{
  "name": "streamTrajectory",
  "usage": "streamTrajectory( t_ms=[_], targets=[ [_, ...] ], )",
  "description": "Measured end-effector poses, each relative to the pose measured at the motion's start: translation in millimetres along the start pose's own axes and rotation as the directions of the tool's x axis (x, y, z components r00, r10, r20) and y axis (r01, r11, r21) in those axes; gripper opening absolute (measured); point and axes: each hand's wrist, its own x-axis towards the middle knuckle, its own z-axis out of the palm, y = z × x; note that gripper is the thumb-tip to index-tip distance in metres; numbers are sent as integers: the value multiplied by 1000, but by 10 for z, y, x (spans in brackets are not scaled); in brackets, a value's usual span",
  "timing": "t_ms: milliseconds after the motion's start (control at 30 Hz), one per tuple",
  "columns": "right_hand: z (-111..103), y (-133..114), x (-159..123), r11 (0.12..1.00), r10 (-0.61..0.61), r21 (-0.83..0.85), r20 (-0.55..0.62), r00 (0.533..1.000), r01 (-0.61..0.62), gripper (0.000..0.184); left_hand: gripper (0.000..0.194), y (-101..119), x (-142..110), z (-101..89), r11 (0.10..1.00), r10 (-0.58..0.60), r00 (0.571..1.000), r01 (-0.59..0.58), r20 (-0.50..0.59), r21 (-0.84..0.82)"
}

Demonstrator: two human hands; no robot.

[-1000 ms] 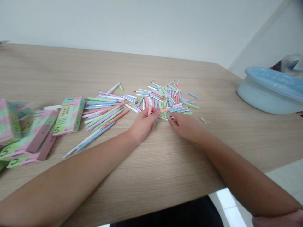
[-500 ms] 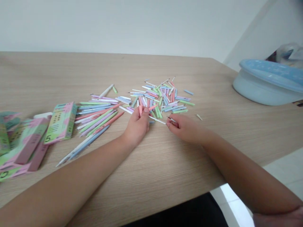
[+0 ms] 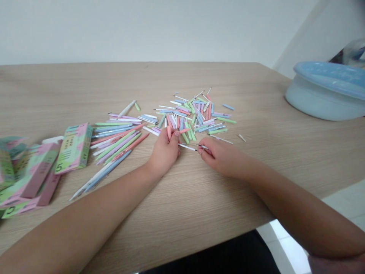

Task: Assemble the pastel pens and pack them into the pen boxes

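My left hand (image 3: 164, 150) rests on the wooden table (image 3: 185, 198) with its fingers closed round a pink pen piece (image 3: 182, 131). My right hand (image 3: 218, 154) lies just to its right, pinching a thin white refill (image 3: 186, 147) that runs toward the left hand. Right behind both hands lies a loose pile of pastel pen parts (image 3: 196, 114): short barrels, caps and refills in pink, green, blue and white. A row of whole pastel pens (image 3: 119, 139) lies left of the left hand.
Several pink and green pen boxes (image 3: 37, 160) are heaped at the table's left edge. A pale blue plastic basin (image 3: 325, 95) stands at the far right. The table's near edge runs under my forearms, with white floor below at the right.
The view has shifted slightly. Both hands have drawn back a little from the pile toward me, and a thin white refill now shows between them.
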Motion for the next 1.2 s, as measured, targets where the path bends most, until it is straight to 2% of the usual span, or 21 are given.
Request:
streamTrajectory(
  t_ms=[167, 333, 467, 533, 667, 867, 1200],
  targets=[
    [-33, -6, -16, 998, 9, 58, -28, 1000, -7, 18, 18, -73, 41, 14, 992, -5, 1000, 3, -11, -124],
    [-116, -11, -46, 973, 19, 230, -85, 996, 1, 21, 19, -38, 47, 34, 946, -46, 999, 42, -4, -321],
    [-107, 9, -66, 940, 10, 342, -24, 1000, -2, 15, 20, 5, 37, 36, 909, -64, 998, 67, 20, -412],
    [-84, 13, -72, 944, 0, 329, -7, 1000, 2, 20, 22, 8, 34, 33, 897, -69, 997, 77, 35, -436],
    [-64, -14, -76, 966, -23, 255, -52, 998, 35, 27, 27, -9, 31, 29, 887, -53, 997, 73, 56, -455],
    [-89, -83, -73, 988, -15, 151, -110, 994, 32, 22, 24, -5, 12, 29, 901, -41, 998, 61, 56, -429],
    [-43, -63, -39, 1000, 11, 13, -95, 995, -10, 23, 20, -49, 16, 27, 935, -15, 999, 24, 29, -354]
  ],
)
